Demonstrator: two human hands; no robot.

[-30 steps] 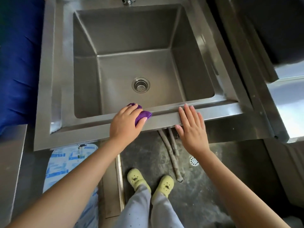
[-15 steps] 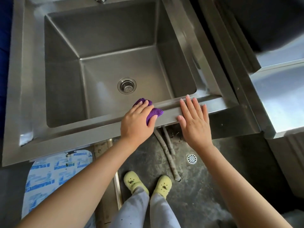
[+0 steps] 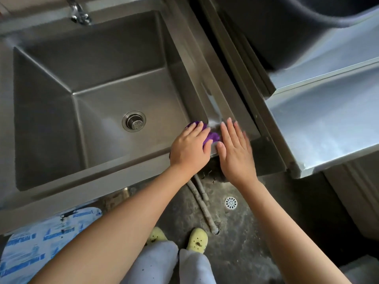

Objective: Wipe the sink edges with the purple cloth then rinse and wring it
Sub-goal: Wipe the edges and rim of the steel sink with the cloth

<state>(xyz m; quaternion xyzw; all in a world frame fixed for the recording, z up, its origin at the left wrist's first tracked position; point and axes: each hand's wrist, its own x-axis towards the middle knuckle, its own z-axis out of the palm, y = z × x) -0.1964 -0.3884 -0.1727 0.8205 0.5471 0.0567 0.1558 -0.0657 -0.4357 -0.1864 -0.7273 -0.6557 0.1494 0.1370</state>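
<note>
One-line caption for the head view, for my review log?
Left hand presses purple cloth on sink's front rim near right corner; right hand flat beside it.

Left hand [image 3: 189, 149] is sliding the purple cloth [image 3: 211, 134] rightward along the sink's [image 3: 114, 181] front edge, now reaching the near right corner. Gap between the hands is closing: the cloth is now touching the right hand [image 3: 235, 149], which was well apart a second ago.

Yellow clogs [image 3: 197, 240] on grey floor, white floor drain [image 3: 231, 202], two hoses [image 3: 202, 203], blue-printed sack [image 3: 39, 240]
</note>
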